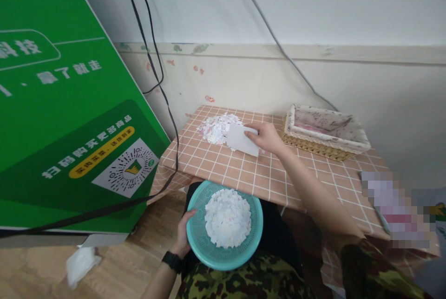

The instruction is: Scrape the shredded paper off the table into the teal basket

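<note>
My left hand grips the left rim of a round turquoise plastic basket, held over my lap. A heap of small white paper scraps lies in its middle. On the table, my right hand pinches the right end of a white card or folded sheet. The card's left edge touches a pile of paper pieces, white with some pinkish ones, near the table's far left corner. The fingers under the card are partly hidden.
A checked brown cloth covers the table against the wall. A lined wicker basket stands at the back right. A green printed panel rises at the left, with a dark strap hanging before it. A white bag lies on the floor.
</note>
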A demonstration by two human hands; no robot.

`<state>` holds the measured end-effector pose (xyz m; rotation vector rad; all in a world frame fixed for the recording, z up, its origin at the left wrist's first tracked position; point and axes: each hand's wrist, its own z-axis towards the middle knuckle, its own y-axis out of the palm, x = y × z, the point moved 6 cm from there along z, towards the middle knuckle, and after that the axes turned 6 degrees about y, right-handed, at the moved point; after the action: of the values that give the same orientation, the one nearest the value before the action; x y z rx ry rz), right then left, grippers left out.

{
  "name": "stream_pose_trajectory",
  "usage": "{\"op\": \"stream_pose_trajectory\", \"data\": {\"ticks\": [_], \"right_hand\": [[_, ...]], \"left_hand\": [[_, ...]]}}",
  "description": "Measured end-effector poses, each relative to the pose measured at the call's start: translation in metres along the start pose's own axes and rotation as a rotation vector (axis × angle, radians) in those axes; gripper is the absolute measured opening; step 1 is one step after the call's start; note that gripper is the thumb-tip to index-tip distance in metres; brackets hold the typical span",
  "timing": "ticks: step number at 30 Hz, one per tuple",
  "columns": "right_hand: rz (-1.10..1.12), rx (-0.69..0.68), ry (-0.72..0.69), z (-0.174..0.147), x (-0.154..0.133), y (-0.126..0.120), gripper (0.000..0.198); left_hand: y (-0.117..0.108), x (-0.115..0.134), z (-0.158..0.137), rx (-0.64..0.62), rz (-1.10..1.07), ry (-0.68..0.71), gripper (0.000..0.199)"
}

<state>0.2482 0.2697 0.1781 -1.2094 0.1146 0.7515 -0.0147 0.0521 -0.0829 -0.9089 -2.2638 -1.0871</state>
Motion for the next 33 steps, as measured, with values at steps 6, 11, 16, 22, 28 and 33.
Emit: {"op": "stream_pose_trajectory", "data": {"ticks": [6,11,16,22,28,33], "right_hand": [[-0.153,-0.113,-0.059,0.015,-0.017,-0.011,0.027],[-0.193,-0.093,-0.035,0.018,-0.007,-0.034,0.027],[-0.147,0.013,0.016,0.007,0.014,-0.037,0.031],[-0.101,0.062,0.095,-0.01,0.031,-0.025,0.031],[0.026,-0.014,0.065,-0.009,0.034,-0.024,0.029],[0.048,0.015,0.07,-0.012,0.038,-0.022,0.029]], "left_hand": [[-0.001,0.0,0.0,-0.007,-0.025,-0.005,0.02],[-0.002,-0.001,-0.002,-0.023,-0.039,-0.026,0.02],[-0.008,-0.003,0.001,0.019,-0.022,-0.052,0.015],[-0.007,-0.004,0.002,0.019,-0.053,-0.072,0.015],[-0.008,-0.003,0.002,0.054,-0.045,-0.047,0.012],[-0.009,-0.006,0.005,0.022,-0.042,-0.05,0.017]]}}
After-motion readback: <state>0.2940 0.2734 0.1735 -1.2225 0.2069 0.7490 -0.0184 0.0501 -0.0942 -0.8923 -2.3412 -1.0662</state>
